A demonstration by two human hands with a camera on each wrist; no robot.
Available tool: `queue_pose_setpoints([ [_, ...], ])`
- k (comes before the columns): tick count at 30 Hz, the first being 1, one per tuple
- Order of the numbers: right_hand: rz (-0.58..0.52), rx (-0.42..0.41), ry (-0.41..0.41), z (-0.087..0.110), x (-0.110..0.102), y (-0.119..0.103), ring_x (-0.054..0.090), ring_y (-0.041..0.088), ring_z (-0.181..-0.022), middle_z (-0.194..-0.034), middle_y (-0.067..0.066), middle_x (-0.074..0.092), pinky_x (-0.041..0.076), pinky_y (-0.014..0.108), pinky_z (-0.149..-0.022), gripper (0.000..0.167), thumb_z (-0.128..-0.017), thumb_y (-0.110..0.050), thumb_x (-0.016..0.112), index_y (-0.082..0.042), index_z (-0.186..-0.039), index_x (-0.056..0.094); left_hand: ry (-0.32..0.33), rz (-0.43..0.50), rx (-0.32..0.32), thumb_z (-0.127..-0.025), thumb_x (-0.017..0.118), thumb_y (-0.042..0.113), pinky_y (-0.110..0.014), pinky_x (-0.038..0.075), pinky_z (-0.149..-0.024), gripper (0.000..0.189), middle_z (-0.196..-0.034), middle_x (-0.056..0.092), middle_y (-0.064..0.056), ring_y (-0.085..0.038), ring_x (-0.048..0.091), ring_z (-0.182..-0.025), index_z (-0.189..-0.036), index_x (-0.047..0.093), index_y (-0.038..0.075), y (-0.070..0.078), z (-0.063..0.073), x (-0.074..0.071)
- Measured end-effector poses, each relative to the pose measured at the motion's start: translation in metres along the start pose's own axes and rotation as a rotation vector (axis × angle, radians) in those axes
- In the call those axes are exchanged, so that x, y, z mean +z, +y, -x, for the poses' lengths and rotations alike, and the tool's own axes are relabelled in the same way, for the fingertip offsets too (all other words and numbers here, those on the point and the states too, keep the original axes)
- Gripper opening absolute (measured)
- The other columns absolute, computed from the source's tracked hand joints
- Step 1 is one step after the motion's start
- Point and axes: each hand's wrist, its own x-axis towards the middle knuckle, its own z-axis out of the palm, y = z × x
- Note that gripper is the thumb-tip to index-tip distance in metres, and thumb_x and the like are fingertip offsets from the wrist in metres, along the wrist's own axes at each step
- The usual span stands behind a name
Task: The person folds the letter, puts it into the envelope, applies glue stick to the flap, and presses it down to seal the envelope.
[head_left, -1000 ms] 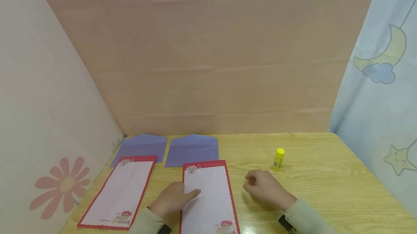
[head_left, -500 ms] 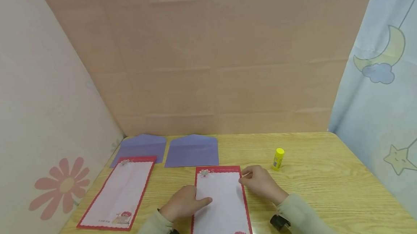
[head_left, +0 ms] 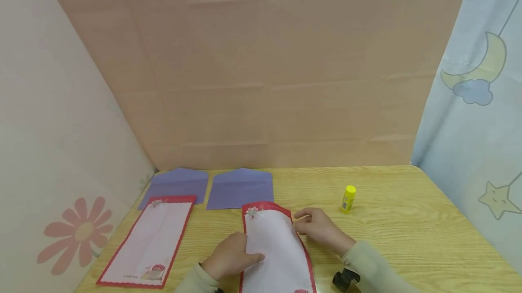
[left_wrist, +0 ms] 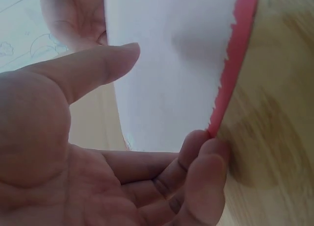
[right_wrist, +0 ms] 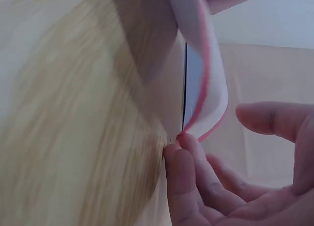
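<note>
A red-bordered sheet of letter paper (head_left: 273, 247) stands in front of me at the centre, its top right part bowed upward. My left hand (head_left: 230, 256) holds its left edge, thumb over the white face and fingers curled at the border, as the left wrist view shows. At the upper right edge is my right hand (head_left: 322, 231). In the right wrist view its fingertips (right_wrist: 182, 160) meet the red edge of the bent sheet (right_wrist: 216, 88), while the thumb (right_wrist: 265, 117) stays apart from the paper. The sheet's lower end runs out of the head view.
A second red-bordered sheet (head_left: 147, 238) lies at the left, overlapping a purple envelope (head_left: 179, 182). Beside that lies another purple envelope (head_left: 240, 191) with its flap up. A yellow glue stick (head_left: 348, 199) stands upright beyond my right hand. Papered walls enclose the wooden table (head_left: 408, 220).
The held sheet has shifted right with my left hand. My right hand has come to its upper right edge, and that side of the sheet, flat earlier, now bows up and leftward.
</note>
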Motion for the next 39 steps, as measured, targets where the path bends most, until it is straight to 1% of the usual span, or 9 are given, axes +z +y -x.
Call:
queue_pose_setpoints([
  [5, -0.151, 0.028, -0.008, -0.001, 0.004, 0.0, 0.067, 0.019, -0.079, -0.102, 0.016, 0.065, 0.058, 0.035, -0.067, 0.051, -0.086, -0.007, 0.073, 0.011, -0.129, 0.052, 0.032, -0.018, 0.048, -0.081, 0.081, 0.031, -0.038, 0.045, -0.062, 0.042, -0.08, 0.056, -0.005, -0.023, 0.049, -0.072, -0.096, 0.064, -0.004, 0.001, 0.001, 0.001],
  [12, -0.264, 0.117, 0.206, -0.002, 0.01, 0.004, 0.06, 0.017, -0.079, -0.113, 0.019, 0.061, 0.05, 0.029, -0.062, 0.083, -0.078, -0.006, 0.083, 0.01, -0.144, 0.036, 0.028, -0.002, 0.005, -0.081, 0.081, 0.03, -0.038, 0.043, -0.063, 0.044, -0.081, 0.055, -0.007, -0.024, 0.05, -0.073, -0.1, 0.063, -0.005, 0.003, 0.0, 0.003],
  [15, -0.286, 0.104, 0.177, 0.0, 0.009, 0.007, 0.059, 0.015, -0.074, -0.106, 0.015, 0.067, 0.047, 0.026, -0.059, 0.068, -0.081, -0.006, 0.08, 0.011, -0.137, 0.046, 0.032, -0.011, -0.035, -0.083, 0.079, 0.031, -0.039, 0.042, -0.064, 0.046, -0.081, 0.053, -0.008, -0.025, 0.048, -0.073, -0.103, 0.062, -0.006, 0.003, 0.0, 0.005],
  [18, -0.165, 0.022, 0.11, 0.002, 0.007, 0.008, 0.055, 0.014, -0.07, -0.09, 0.009, 0.069, 0.045, 0.024, -0.057, 0.034, -0.086, -0.007, 0.075, 0.008, -0.114, 0.063, 0.043, -0.028, -0.022, -0.084, 0.078, 0.033, -0.038, 0.041, -0.063, 0.044, -0.079, 0.052, -0.007, -0.023, 0.047, -0.072, -0.1, 0.063, -0.005, 0.0, -0.001, 0.005],
  [21, -0.03, -0.071, 0.098, 0.004, 0.002, 0.007, 0.054, 0.015, -0.073, -0.082, 0.005, 0.065, 0.049, 0.025, -0.059, 0.014, -0.091, -0.009, 0.071, 0.002, -0.099, 0.066, 0.05, -0.036, 0.055, -0.085, 0.076, 0.036, -0.037, 0.043, -0.063, 0.04, -0.077, 0.055, -0.005, -0.021, 0.05, -0.071, -0.097, 0.064, -0.001, -0.006, -0.004, 0.0],
  [25, -0.005, -0.124, 0.114, 0.003, -0.011, 0.002, 0.053, 0.016, -0.068, -0.081, 0.004, 0.066, 0.05, 0.027, -0.057, 0.013, -0.095, -0.012, 0.067, 0.0, -0.101, 0.066, 0.077, -0.012, 0.155, -0.089, 0.072, 0.039, -0.038, 0.047, -0.065, 0.049, -0.079, 0.057, -0.005, -0.019, 0.053, -0.074, -0.11, 0.062, -0.004, -0.012, -0.009, -0.011],
  [29, -0.093, -0.114, 0.105, 0.003, -0.03, -0.006, 0.045, 0.013, -0.056, -0.074, 0.004, 0.065, 0.041, 0.023, -0.049, 0.018, -0.097, -0.015, 0.067, 0.001, -0.105, 0.063, 0.081, 0.111, 0.206, -0.096, 0.065, 0.043, -0.037, 0.049, -0.068, 0.062, -0.091, 0.062, -0.006, -0.018, 0.057, -0.081, -0.131, 0.056, -0.007, -0.019, -0.015, -0.023],
  [33, -0.167, -0.124, 0.093, 0.005, -0.046, -0.012, 0.045, 0.013, -0.057, -0.072, 0.003, 0.06, 0.038, 0.023, -0.048, 0.023, -0.097, -0.017, 0.067, 0.004, -0.105, 0.06, 0.005, 0.315, 0.258, -0.1, 0.058, 0.043, -0.037, 0.054, -0.066, 0.053, -0.099, 0.067, -0.004, -0.019, 0.063, -0.08, -0.131, 0.059, 0.0, -0.023, -0.022, -0.027],
  [39, -0.194, -0.122, 0.082, 0.007, -0.054, -0.018, 0.046, 0.014, -0.058, -0.07, 0.004, 0.059, 0.04, 0.024, -0.05, 0.032, -0.096, -0.02, 0.068, 0.005, -0.114, 0.058, -0.054, 0.582, 0.336, -0.103, 0.056, 0.038, -0.03, 0.05, -0.054, 0.041, -0.074, 0.059, -0.002, -0.015, 0.053, -0.056, -0.114, 0.062, -0.001, -0.015, -0.028, -0.024],
])
